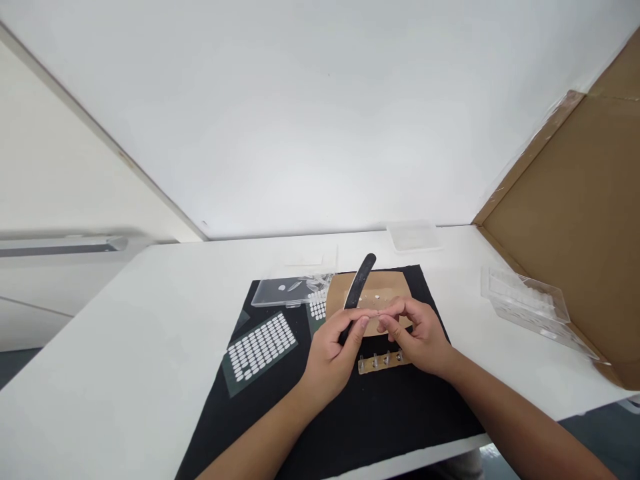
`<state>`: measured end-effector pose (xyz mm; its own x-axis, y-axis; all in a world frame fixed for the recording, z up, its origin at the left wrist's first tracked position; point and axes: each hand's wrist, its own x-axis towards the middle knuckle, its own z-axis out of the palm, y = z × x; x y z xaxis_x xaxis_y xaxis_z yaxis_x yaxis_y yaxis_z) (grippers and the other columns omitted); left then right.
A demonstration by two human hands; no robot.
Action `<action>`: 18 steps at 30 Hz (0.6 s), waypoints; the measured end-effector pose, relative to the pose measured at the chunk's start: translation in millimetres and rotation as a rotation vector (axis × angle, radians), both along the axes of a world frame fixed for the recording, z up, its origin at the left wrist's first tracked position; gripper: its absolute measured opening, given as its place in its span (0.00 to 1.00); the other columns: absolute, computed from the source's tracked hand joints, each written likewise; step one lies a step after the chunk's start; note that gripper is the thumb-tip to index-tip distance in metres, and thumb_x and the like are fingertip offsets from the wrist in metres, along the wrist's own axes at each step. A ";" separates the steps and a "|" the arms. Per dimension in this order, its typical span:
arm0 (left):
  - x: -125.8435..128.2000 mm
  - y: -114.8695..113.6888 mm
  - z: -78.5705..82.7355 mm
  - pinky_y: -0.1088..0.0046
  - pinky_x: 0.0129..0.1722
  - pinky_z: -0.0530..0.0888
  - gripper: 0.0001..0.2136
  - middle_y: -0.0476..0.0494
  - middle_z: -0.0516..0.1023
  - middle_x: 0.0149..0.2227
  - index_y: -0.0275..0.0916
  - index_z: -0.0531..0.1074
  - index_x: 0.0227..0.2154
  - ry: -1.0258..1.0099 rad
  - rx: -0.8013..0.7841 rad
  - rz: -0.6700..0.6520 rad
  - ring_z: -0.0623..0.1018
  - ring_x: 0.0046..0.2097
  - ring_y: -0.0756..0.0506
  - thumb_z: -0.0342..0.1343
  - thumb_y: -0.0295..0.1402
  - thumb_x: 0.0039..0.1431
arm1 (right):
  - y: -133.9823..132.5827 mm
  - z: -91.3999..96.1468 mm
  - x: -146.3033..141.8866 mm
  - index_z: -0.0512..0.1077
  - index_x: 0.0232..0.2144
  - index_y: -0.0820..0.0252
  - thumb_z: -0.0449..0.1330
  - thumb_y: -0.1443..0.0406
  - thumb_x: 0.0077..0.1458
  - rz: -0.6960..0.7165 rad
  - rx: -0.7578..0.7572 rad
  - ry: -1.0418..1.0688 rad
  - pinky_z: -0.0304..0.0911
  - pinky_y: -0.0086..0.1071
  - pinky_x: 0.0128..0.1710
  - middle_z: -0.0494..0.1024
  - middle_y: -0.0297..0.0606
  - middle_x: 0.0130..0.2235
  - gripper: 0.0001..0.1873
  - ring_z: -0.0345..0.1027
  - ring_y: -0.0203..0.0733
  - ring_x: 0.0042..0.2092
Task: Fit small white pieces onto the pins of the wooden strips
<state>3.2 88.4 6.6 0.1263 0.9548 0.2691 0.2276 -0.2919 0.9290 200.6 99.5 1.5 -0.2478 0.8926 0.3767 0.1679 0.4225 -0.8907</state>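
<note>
Nail file, black, centre frame over brown card: pinched in left hand grip. Right hand grip pinches small clear nail tip, touching file. Black mat on white bench.

White table with black mat, clear lidded tray, small clear box near the wall.
</note>
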 end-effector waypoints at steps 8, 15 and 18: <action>-3.8 2.3 -2.1 0.73 0.35 0.76 0.11 0.47 0.80 0.30 0.42 0.86 0.44 0.034 0.115 0.004 0.76 0.30 0.49 0.62 0.39 0.68 | -0.7 0.1 0.7 0.75 0.36 0.58 0.66 0.54 0.66 0.123 -0.298 0.170 0.70 0.28 0.30 0.80 0.34 0.33 0.14 0.72 0.33 0.29; -4.7 2.2 -2.1 0.79 0.29 0.71 0.08 0.53 0.68 0.23 0.45 0.87 0.43 -0.040 0.194 -0.050 0.71 0.27 0.52 0.64 0.36 0.66 | 2.5 4.4 0.4 0.75 0.33 0.60 0.69 0.51 0.63 0.276 -0.472 0.269 0.66 0.25 0.28 0.79 0.33 0.30 0.18 0.68 0.30 0.28; -5.9 1.9 -0.3 0.78 0.29 0.71 0.08 0.52 0.69 0.23 0.45 0.87 0.43 -0.055 0.178 -0.080 0.71 0.27 0.52 0.66 0.38 0.65 | 3.5 5.4 1.2 0.74 0.32 0.60 0.70 0.50 0.61 0.324 -0.521 0.274 0.66 0.25 0.29 0.79 0.33 0.30 0.20 0.68 0.30 0.28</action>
<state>-2.7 90.3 6.3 0.1800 0.8789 0.4416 0.1478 -0.4680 0.8713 201.9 103.1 7.0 -0.4901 0.8717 0.0045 -0.1564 -0.0829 -0.9842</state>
